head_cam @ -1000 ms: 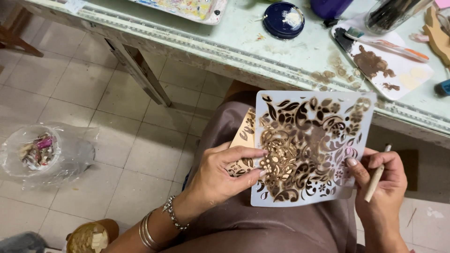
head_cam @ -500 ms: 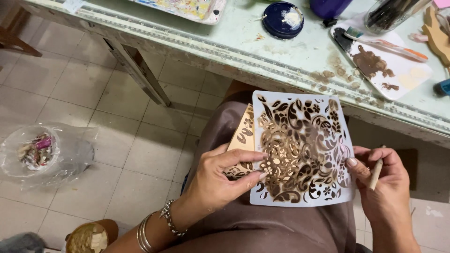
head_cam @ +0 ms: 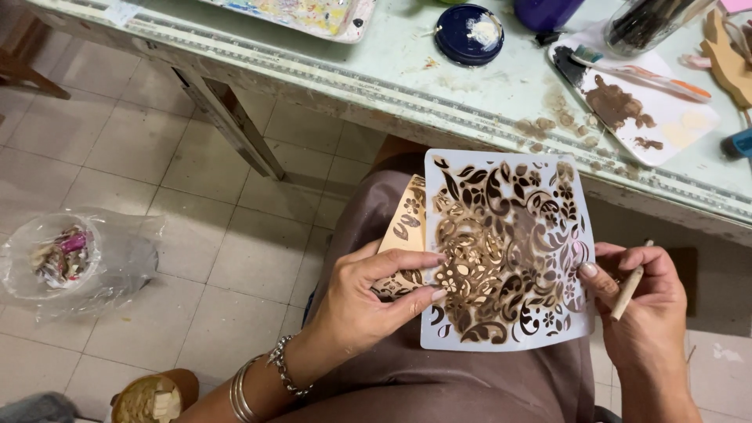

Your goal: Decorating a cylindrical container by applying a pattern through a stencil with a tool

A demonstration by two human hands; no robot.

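Note:
A white plastic stencil [head_cam: 509, 247] with a leafy cut-out pattern, stained brown, lies on my lap over a pale wooden piece [head_cam: 406, 223] that peeks out at its left. My left hand [head_cam: 368, 294] pinches the stencil's left edge and the wooden piece together, thumb on top. My right hand [head_cam: 638, 301] presses its thumb on the stencil's right edge and holds a thin wooden-handled brush [head_cam: 630, 283] in its fingers. Bracelets circle my left wrist.
A pale green work table [head_cam: 392, 66] stands ahead with a white palette smeared with brown paint [head_cam: 634, 106], a dark blue lid [head_cam: 468, 33], a jar of brushes [head_cam: 646, 23] and a paint tray [head_cam: 313, 16]. A clear plastic bag of scraps [head_cam: 66, 258] lies on the tiled floor at left.
The stencil has turned slightly and shifted on the wooden piece. My right hand has slid down its right edge; the left hand keeps its hold.

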